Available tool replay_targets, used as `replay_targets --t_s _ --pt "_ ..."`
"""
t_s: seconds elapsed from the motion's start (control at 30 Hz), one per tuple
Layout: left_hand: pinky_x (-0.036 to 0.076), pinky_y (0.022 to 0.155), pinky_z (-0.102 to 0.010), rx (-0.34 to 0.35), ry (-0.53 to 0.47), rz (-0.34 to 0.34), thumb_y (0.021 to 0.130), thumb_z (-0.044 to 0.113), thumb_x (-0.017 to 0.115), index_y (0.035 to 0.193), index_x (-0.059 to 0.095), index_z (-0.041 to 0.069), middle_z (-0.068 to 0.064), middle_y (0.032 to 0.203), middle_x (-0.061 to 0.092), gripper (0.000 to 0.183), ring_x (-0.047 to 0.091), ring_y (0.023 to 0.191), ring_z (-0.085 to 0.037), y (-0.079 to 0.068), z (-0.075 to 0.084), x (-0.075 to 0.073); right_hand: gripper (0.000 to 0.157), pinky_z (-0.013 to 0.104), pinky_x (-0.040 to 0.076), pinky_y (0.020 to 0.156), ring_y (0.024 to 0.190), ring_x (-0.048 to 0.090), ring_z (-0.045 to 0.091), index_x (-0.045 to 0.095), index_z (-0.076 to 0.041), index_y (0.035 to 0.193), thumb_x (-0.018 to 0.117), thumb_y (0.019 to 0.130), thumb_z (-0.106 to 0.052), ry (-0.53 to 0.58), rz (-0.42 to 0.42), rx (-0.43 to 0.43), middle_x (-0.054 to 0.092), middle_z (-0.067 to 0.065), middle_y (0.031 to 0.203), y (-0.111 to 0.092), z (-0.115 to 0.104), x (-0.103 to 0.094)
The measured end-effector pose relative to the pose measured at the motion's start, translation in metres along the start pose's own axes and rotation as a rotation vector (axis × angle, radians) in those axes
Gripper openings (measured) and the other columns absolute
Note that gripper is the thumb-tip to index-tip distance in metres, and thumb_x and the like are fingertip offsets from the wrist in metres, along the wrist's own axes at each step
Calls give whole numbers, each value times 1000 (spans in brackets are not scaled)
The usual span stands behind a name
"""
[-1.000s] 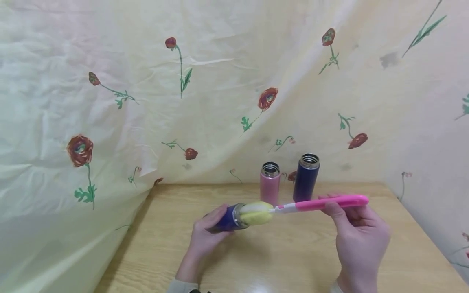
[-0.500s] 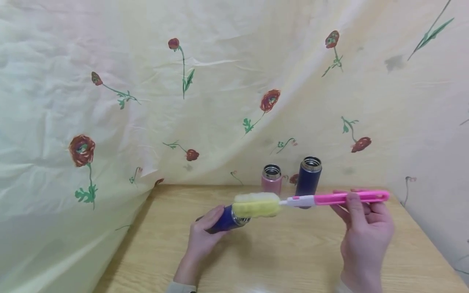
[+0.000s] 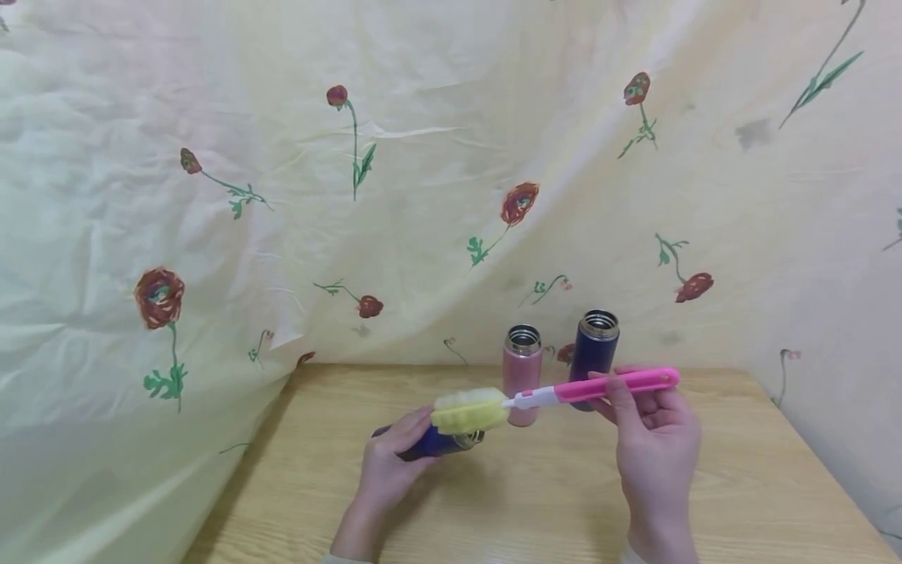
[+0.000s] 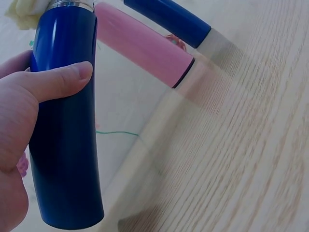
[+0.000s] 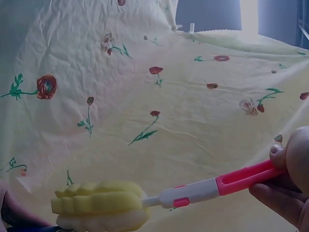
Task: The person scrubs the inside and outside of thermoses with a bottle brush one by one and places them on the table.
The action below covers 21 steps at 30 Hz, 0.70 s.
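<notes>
My left hand grips a dark blue flask around its middle, thumb across the front in the left wrist view. In the head view it lies tilted above the table, its steel mouth toward the right. The thumb and fingers of my right hand pinch the pink handle of a bottle brush. Its yellow and white sponge head overlaps the flask's upper side and neck, outside the mouth in this view, close to my left fingers. In the right wrist view the brush's grey-white neck shows plainly.
Behind my hands an uncapped pink flask stands upright, partly behind the brush. Right of it stands another uncapped dark blue flask. A wooden table lies below, with a flower-patterned cloth hanging along the back and sides.
The sponge head was at the flask's mouth, then rose over its rim. Now it is farther left along the flask's outside. My right hand went right, then back left.
</notes>
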<state>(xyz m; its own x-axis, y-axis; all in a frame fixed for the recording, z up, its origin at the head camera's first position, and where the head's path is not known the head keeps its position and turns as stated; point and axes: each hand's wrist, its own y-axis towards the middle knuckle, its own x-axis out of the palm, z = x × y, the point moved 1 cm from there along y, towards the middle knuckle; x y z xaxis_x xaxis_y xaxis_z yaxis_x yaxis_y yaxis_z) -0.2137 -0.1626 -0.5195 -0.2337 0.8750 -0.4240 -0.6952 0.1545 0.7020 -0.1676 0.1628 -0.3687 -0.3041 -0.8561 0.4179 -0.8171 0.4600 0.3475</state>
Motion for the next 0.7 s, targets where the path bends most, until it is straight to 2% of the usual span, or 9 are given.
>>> replay_targets --t_s 0.2,0.33,0.47,0.7 --pt "46 113 -39 3 41 -20 57 -10 99 128 76 3 -5 138 70 75 68 125 -36 -1 1 -3 21 38 63 80 93 80 24 66 18 112 73 98 3 -11 27 -18 79 19 98 0 3 2" --pt "46 114 -37 10 23 -34 58 -11 99 129 76 5 -4 139 70 76 68 126 -34 0 2 -2 21 38 63 81 95 80 25 66 16 113 73 98 2 -14 25 -26 79 19 100 1 3 0" --pt "47 114 -39 31 -13 -47 59 -10 98 129 76 3 -8 139 70 74 69 126 -35 1 4 1 24 37 63 81 95 80 24 64 18 114 73 98 3 -7 24 -48 79 19 100 1 2 -2" --pt "47 114 -37 -66 -69 -36 60 -9 98 128 76 3 -6 138 71 72 68 127 -36 2 12 3 23 36 63 79 91 80 22 65 19 112 74 97 3 -5 50 -75 79 18 98 3 1 -5"
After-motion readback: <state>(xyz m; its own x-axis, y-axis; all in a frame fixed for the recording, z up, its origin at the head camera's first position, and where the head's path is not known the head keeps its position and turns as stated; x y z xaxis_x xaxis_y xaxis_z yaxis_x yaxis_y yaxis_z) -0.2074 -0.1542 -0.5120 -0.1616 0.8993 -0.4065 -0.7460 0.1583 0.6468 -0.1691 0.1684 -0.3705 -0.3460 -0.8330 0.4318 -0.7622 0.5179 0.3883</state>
